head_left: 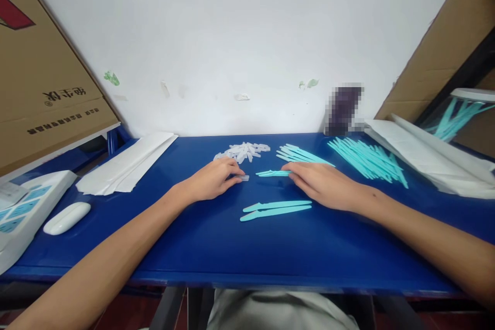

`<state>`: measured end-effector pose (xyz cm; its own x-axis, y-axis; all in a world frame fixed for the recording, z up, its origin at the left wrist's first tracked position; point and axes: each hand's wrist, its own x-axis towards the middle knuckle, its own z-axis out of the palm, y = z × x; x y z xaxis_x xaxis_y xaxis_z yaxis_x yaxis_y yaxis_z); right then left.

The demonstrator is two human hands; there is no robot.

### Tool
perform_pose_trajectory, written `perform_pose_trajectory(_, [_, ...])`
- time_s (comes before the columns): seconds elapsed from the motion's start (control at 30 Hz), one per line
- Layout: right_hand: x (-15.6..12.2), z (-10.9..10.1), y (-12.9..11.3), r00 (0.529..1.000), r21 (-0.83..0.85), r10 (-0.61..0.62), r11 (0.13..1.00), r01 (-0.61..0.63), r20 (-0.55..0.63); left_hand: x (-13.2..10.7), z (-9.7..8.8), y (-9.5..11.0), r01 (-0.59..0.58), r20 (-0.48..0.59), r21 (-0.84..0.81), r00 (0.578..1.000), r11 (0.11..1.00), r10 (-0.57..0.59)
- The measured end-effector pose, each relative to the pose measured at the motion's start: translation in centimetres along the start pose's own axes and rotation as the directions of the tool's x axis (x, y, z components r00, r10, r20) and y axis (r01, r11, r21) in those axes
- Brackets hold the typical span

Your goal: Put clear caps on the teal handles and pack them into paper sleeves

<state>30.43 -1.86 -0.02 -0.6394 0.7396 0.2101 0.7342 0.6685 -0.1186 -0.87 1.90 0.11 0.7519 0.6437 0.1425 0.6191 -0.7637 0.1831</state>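
While a small translucent piece (245,178) is pinched in the left hand (216,179), beyond the left end of the loose pair of turquoise sticks (276,212), further sticks (270,173), seemingly two, are held in the right hand (323,183), beyond the pair's right end. Both grips are clamped: the left, thumb and finger together, on the piece; the right on the sticks, whose tips point toward the piece but stand apart from it. Good handling is judged to call for a light hold on the piece's end, tips level with it, and a slow, straight approach, since so slight a part could be twisted or dropped. Beyond the loose pair lie the translucent pile (245,152) and a short row of sticks (297,153); a larger heap (367,160) lies beyond it to the right, so wide sweeps of the right wrist are best avoided. The most room for moving is found on the near side of the pair, where the blue surface (247,252) runs to its front edge.
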Motion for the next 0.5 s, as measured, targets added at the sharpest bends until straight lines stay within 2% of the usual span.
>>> perform_pose_trajectory(0.17, [0.21,0.05,-0.33,0.998,0.01,-0.007,1.0,0.007,0.06,0.11,0.16,0.35,0.027,0.013,-0.066,1.0,0.997,-0.026])
perform_pose_trajectory(0.5, [0.3,0.32,-0.47,0.999,0.047,-0.002,0.999,-0.001,0.054,0.26,0.74,0.79,-0.008,-0.004,-0.121,1.0,0.993,0.008])
